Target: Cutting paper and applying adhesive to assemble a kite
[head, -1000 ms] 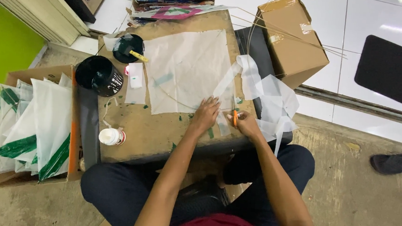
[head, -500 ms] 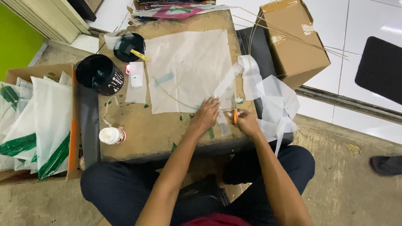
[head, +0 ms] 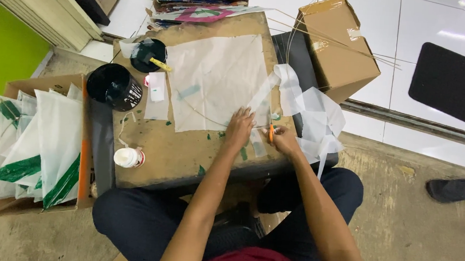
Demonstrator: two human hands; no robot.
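Paper sheet (head: 216, 83) on cardboard-topped table (head: 181, 154)

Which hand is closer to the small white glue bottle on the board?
Left. The left hand rests on the white paper sheet, up and right of the glue bottle; the right hand is farther right, holding an orange tool.

Bare board (head: 187, 154) before hands; black tub (head: 114, 86), glue bottle (head: 128, 157) block left

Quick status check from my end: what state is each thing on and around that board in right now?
Left hand: flat, pressing the paper.
Right hand: gripping the orange-handled tool.
White translucent paper sheet: spread flat on the brown board.
Black round tub: upright, uncovered.
Small white glue bottle: upright.
Brown cardboard box: flaps closed, tilted.
Open carton of white-and-green sheets: full.
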